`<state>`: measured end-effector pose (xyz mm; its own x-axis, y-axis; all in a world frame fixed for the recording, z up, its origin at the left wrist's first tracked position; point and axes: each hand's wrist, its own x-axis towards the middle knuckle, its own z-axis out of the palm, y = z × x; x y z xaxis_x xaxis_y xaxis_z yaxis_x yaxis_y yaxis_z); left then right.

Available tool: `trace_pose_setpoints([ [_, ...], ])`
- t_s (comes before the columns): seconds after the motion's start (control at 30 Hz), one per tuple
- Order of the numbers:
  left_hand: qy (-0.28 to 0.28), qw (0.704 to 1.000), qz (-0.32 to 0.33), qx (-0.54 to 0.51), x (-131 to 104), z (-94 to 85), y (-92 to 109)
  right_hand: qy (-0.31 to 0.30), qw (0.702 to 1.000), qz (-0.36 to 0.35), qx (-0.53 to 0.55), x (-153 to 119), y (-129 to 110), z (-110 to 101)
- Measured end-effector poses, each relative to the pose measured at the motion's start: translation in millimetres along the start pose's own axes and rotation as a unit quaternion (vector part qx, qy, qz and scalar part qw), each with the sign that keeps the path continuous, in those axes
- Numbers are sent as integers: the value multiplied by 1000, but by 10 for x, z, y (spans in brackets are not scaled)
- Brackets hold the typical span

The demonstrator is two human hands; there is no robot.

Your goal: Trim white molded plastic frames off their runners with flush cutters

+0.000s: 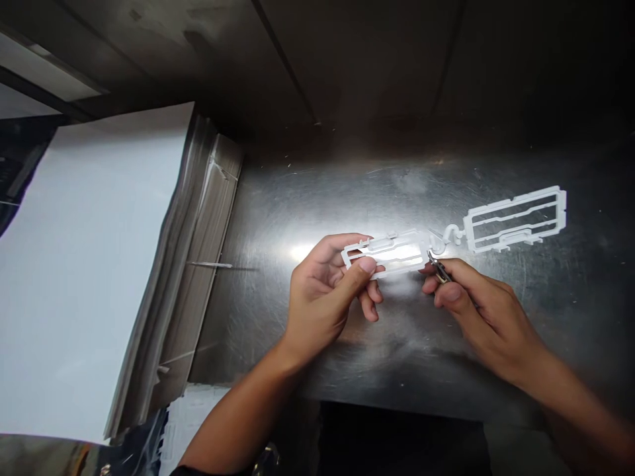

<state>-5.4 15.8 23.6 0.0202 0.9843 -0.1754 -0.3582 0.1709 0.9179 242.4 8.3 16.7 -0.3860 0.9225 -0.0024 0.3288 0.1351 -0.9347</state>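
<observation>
Two white plastic frames are joined end to end by a thin curved strip of plastic [452, 233]. My left hand [320, 291] is closed on the nearer frame [397, 254], thumb on top and fingers beneath. The other frame [516, 219] sticks out to the upper right, past my right hand. In my right hand [476, 304] is a pair of small metal nippers [439, 270], gripped between thumb and fingers. Their tip is at the right end of the left frame, where the curved strip meets it. Whether the jaws are closed on the plastic I cannot tell.
On the left rises a tall stack of large white sheets [94, 264], with tied bundles [213, 211] along its right side. More white plastic parts [186, 416] lie at the lower left. Small white scraps are scattered on the scratched metal table [268, 205].
</observation>
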Motion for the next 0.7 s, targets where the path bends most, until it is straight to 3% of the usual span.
trace_pose_setpoints([
  [0.7,3,1000,7,19,-16,1,-8,-4,1000,3,-14,17,-7,1],
])
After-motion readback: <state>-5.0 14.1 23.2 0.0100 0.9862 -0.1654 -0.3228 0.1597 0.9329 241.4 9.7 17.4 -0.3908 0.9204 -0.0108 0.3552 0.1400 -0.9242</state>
